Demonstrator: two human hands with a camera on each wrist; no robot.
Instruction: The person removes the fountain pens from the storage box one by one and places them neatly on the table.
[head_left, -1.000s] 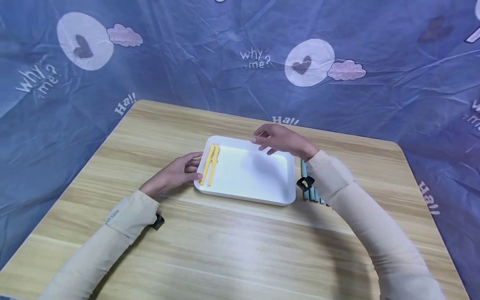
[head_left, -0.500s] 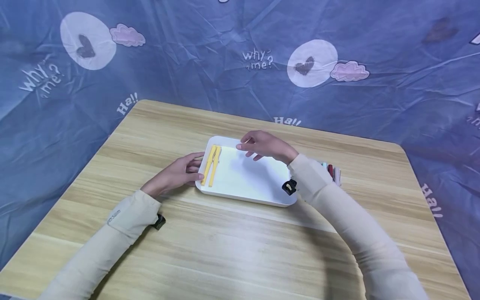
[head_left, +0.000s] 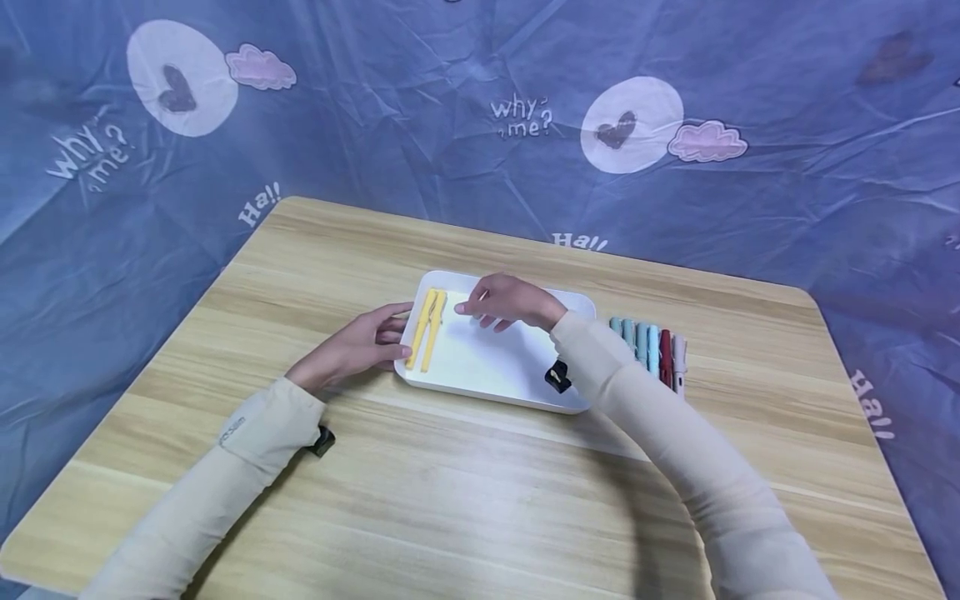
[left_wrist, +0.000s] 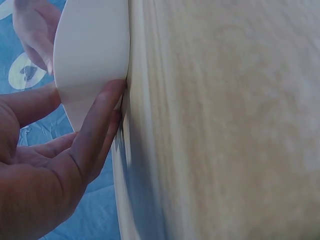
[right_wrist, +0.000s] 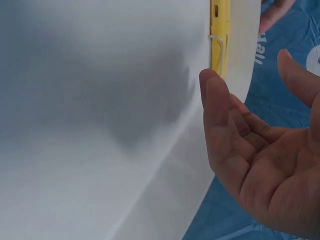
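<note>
A white tray (head_left: 487,358) lies on the wooden table, with two yellow pens (head_left: 432,342) side by side along its left end. My left hand (head_left: 356,346) holds the tray at that end; in the left wrist view its thumb and fingers (left_wrist: 102,107) meet the outer wall and rim. Over the tray hovers my right hand (head_left: 517,300), fingertips just right of the yellow pens. The right wrist view shows this hand's fingers (right_wrist: 217,107) loosely bent, with nothing between them and the thumb. One yellow pen (right_wrist: 220,30) with a wire clip appears beyond its fingertips.
Right of the tray lies a row of several pens: teal and light blue ones (head_left: 641,342), a dark red one (head_left: 665,358) and a greyish one (head_left: 679,362). My right sleeve (head_left: 645,400) covers part of them. A blue printed cloth (head_left: 420,117) hangs behind the table (head_left: 450,500).
My right hand has moved left and slightly nearer over the tray, towards the yellow pens. The pen row on the right has come out from behind the sleeve. My left hand stays at the tray.
</note>
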